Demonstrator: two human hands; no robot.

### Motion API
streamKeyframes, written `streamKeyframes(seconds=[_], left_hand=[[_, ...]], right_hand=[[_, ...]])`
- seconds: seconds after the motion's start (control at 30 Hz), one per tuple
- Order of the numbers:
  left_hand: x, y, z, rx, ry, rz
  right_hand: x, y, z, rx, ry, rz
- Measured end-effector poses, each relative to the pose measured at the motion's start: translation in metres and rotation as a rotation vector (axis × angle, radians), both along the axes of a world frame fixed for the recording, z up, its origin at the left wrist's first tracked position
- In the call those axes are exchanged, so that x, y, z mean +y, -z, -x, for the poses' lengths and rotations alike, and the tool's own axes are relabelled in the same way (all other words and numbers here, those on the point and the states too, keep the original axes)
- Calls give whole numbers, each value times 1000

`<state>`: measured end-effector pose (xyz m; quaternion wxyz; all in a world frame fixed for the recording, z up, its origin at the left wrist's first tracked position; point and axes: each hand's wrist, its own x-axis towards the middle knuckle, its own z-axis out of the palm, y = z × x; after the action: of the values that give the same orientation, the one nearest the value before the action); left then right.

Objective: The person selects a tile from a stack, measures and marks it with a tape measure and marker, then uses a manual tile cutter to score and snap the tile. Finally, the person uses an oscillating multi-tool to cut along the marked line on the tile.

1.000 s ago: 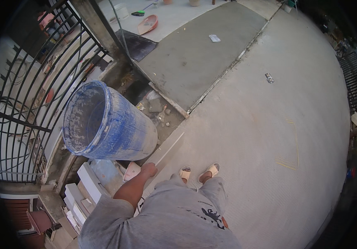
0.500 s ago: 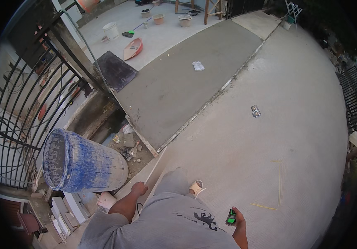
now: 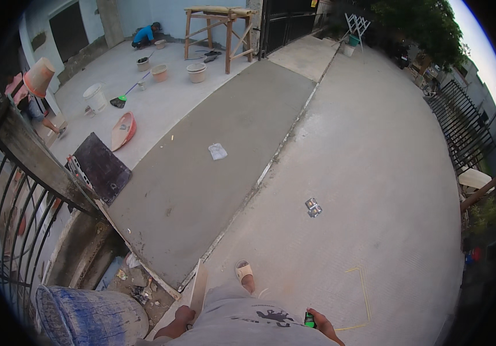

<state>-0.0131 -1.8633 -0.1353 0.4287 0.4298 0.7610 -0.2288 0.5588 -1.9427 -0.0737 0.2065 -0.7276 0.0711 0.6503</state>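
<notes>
Near the lower edge my left hand (image 3: 184, 314) is closed on a long pale board (image 3: 199, 288) held beside my left leg. A worn blue barrel (image 3: 92, 311) stands just left of that hand. My right hand (image 3: 321, 320) grips a small green-and-black tool (image 3: 309, 320), possibly a tape measure, at my right hip. One sandaled foot (image 3: 244, 271) shows on the pale concrete between my hands. Ahead, a darker concrete strip (image 3: 190, 202) bears a white packet (image 3: 217, 151). A silvery packet (image 3: 313, 207) lies on the paving to its right, and thin yellow lines (image 3: 364, 291) lie nearer me.
Left are a barred fence (image 3: 25, 219), open ditch (image 3: 86, 254), dark board (image 3: 102, 167), red pan (image 3: 123, 130), several buckets (image 3: 196, 72) and a wooden trestle (image 3: 227, 43). A crouching person in blue (image 3: 144, 36) and another in pink (image 3: 25, 98) are beyond. Right, another fence (image 3: 455, 127).
My view has risen and moved forward, showing more of the yard and both other people. The barrel has slid to the lower-left edge. My right hand, unseen earliest, now shows with the green tool.
</notes>
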Motion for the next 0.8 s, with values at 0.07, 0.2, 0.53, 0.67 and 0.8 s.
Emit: streamKeyframes(seconds=[0.07, 0.2, 0.53, 0.67, 0.8], left_hand=[[58, 23, 4, -39, 83, -59], [168, -14, -17, 11, 27, -155], [364, -3, -17, 50, -185, -222], [416, -2, -16, 45, -267, -236], [442, -12, 1, 46, -363, -143]], right_hand=[[10, 43, -11, -25, -195, -92], [110, -27, 1, -134, -210, 102], [428, 0, -49, -80, -204, 67], [597, 35, -38, -58, -530, 61], [792, -1, 45, -61, -853, -74]])
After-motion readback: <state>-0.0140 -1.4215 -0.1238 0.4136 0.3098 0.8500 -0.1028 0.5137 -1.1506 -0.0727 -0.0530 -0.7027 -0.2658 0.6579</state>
